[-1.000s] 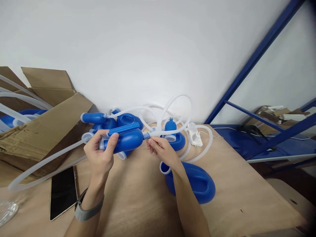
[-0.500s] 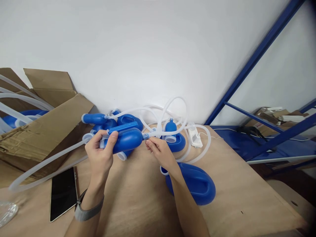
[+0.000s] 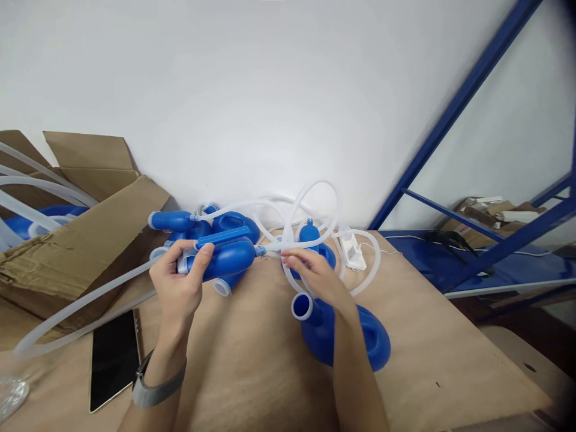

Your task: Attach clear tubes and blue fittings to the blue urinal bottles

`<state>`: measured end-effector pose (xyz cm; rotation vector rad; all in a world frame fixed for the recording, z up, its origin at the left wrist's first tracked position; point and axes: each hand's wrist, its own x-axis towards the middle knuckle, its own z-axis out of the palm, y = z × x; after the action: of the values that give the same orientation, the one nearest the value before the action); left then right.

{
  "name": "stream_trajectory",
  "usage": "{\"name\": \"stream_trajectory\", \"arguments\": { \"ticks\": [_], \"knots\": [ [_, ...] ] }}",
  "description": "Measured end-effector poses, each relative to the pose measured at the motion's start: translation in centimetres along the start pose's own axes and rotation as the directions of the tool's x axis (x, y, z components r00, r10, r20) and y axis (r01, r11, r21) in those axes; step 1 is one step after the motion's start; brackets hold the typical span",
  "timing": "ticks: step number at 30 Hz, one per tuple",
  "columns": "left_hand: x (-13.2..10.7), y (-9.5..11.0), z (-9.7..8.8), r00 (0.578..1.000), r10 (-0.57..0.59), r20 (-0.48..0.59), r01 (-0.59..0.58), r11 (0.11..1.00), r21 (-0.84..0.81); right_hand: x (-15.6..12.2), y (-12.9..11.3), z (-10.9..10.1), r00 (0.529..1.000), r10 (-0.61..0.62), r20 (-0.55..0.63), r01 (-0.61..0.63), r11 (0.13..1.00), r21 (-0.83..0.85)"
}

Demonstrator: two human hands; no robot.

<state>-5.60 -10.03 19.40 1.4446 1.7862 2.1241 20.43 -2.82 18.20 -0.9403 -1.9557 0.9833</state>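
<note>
My left hand (image 3: pixel 180 276) is closed around the rim end of a blue plastic cup-shaped receptacle (image 3: pixel 231 258), raised above the table and pointing right. A long blue strip (image 3: pixel 225 236) lies along its upper side by my fingers; whether it is part of the receptacle I cannot tell. At the narrow tip, a small metal clamp (image 3: pixel 261 252) sits where a whitish flexible tube (image 3: pixel 297 244) joins. My right hand (image 3: pixel 319 273) holds nothing and has its fingers stretched out just below the tube; whether they touch it is unclear. Below that hand lies a blue urinal bottle (image 3: pixel 373 342) with an open white-rimmed mouth.
Further blue receptacles (image 3: pixel 171 220) and bottles with looping tubes lie against the wall. At left stands an open cardboard box (image 3: pixel 90 240) of tubes and blue bottles, with a black tablet (image 3: pixel 114 357) before it. A white power strip (image 3: pixel 352 252) and blue metal frame (image 3: pixel 450 120) are at right.
My right hand has let go of the clamped tip, moved right and spread its fingers. The urinal bottle below it has turned, so its open mouth now shows. My left hand keeps its hold.
</note>
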Motion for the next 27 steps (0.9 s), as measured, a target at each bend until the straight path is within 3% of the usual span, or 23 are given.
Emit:
{"name": "stream_trajectory", "arguments": {
  "ticks": [2, 4, 6, 9, 12, 15, 18, 20, 23, 25, 27],
  "knots": [
    [0.5, -0.4, -0.6, 1.000, -0.024, -0.010, 0.023, 0.999, -0.039, -1.1, 1.6, -2.9, 0.984, 0.063, -0.168, -0.072, 0.997, -0.042],
    [1.0, -0.9, -1.3, 0.998, -0.068, -0.015, 0.066, 0.990, -0.124, -2.1, 4.3, -6.1, 0.901, 0.086, -0.424, -0.163, 0.975, -0.149],
    [1.6, -1.1, -2.0, 0.994, -0.110, -0.029, 0.101, 0.969, -0.225, -2.8, 7.5, -9.0, 0.821, 0.033, -0.569, -0.277, 0.896, -0.347],
    [2.4, -1.1, -3.2, 0.986, -0.163, -0.040, 0.143, 0.942, -0.302, -2.7, 12.0, -12.2, 0.826, 0.060, -0.561, -0.437, 0.697, -0.569],
    [3.1, -1.3, -4.5, 0.977, -0.210, 0.039, 0.213, 0.957, -0.198, -1.8, 15.0, -14.3, 0.829, 0.146, -0.539, -0.518, 0.561, -0.645],
    [3.8, -2.3, -5.8, 0.964, -0.239, 0.120, 0.227, 0.969, 0.101, -0.8, 16.3, -15.7, 0.854, 0.177, -0.489, -0.501, 0.532, -0.683],
    [4.7, -3.9, -6.3, 0.928, -0.294, 0.229, 0.197, 0.909, 0.367, 0.1, 16.5, -16.5, 0.874, 0.206, -0.440, -0.475, 0.554, -0.684],
    [5.2, -5.0, -6.2, 0.866, -0.338, 0.369, 0.148, 0.877, 0.456, 0.8, 16.3, -16.6, 0.862, 0.280, -0.422, -0.497, 0.628, -0.599],
    [5.4, -6.7, -5.7, 0.676, -0.408, 0.613, 0.065, 0.862, 0.503, 2.5, 15.9, -16.5, 0.782, 0.472, -0.406, -0.600, 0.745, -0.290],
    [5.2, -8.0, -5.2, 0.548, -0.471, 0.692, 0.045, 0.842, 0.537, 3.8, 15.9, -16.5, 0.731, 0.559, -0.391, -0.646, 0.752, -0.130],
    [4.8, -9.6, -4.4, 0.480, -0.531, 0.698, 0.041, 0.809, 0.586, 4.8, 15.9, -16.5, 0.710, 0.579, -0.400, -0.654, 0.753, -0.070]
  ]
}}
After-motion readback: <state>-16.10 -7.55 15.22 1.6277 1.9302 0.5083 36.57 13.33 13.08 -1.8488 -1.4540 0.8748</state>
